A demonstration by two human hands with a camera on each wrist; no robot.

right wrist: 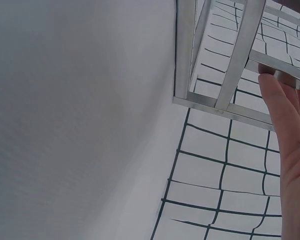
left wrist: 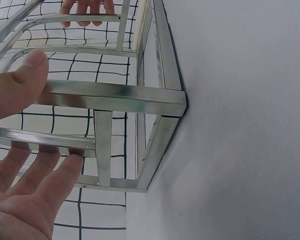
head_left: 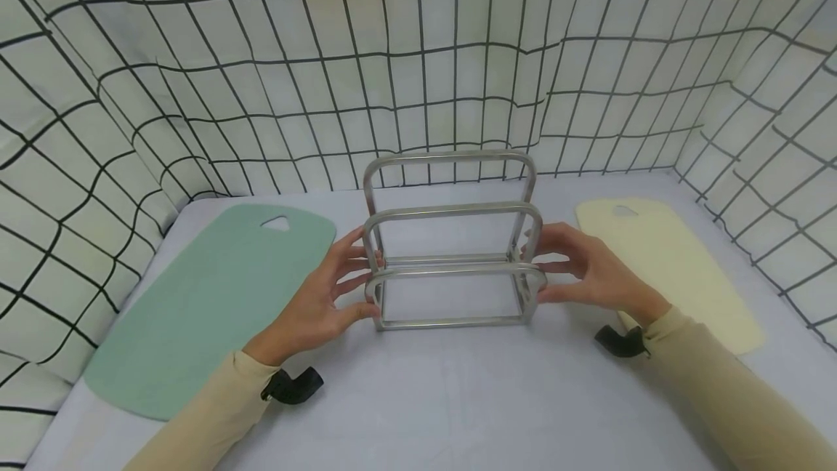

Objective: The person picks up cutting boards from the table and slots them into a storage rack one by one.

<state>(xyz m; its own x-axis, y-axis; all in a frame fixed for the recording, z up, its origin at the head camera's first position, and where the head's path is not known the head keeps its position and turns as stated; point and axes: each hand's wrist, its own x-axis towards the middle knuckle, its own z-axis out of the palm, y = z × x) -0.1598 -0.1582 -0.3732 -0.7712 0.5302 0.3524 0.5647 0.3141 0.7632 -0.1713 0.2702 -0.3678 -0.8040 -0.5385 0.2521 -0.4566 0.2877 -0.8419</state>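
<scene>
On the bench (head_left: 451, 398) I see the green board (head_left: 209, 325), in my head view alone, left of the metal rack (head_left: 458, 270); the cream board (head_left: 673, 260) lies right of it. The rack stands upright, bench showing between its bars. Left hand (head_left: 320, 304) and right hand (head_left: 598, 271), half-curled, grip its sides.

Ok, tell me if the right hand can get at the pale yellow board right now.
Probably yes: the pale yellow board lies flat beside the right hand, with nothing visible between them. That hand holds the metal rack, though, so it would likely need to let go.
</scene>
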